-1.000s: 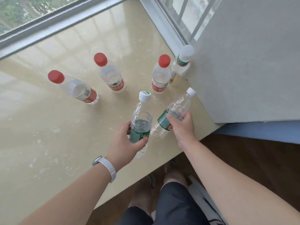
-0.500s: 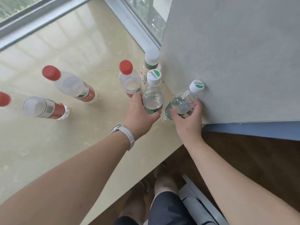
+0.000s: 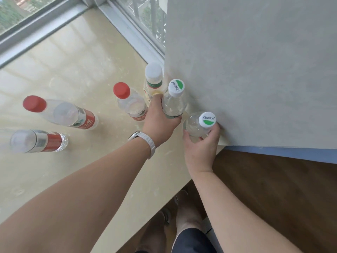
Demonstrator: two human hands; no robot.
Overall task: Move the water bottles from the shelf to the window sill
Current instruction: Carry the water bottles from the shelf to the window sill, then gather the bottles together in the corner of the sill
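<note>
My left hand [image 3: 159,123] is wrapped around a clear bottle with a white and green cap [image 3: 175,99], upright on the cream window sill [image 3: 76,70]. My right hand [image 3: 200,145] grips a second bottle of the same kind [image 3: 198,124], close against the grey wall [image 3: 255,70] near the sill's front edge. Behind them stands a white-capped bottle [image 3: 153,80]. Three red-capped bottles stand to the left: one next to my left hand [image 3: 130,102], one further left [image 3: 62,112] and one at the frame's left edge [image 3: 38,141].
Window frames [image 3: 127,30] run along the back and right of the sill. The grey wall panel rises on the right. Below the sill's front edge are a brown wooden floor [image 3: 273,189] and my legs and feet [image 3: 182,225].
Both hands have carried their bottles forward and to the right, from the middle of the sill to beside the wall, and the bottles now stand upright.
</note>
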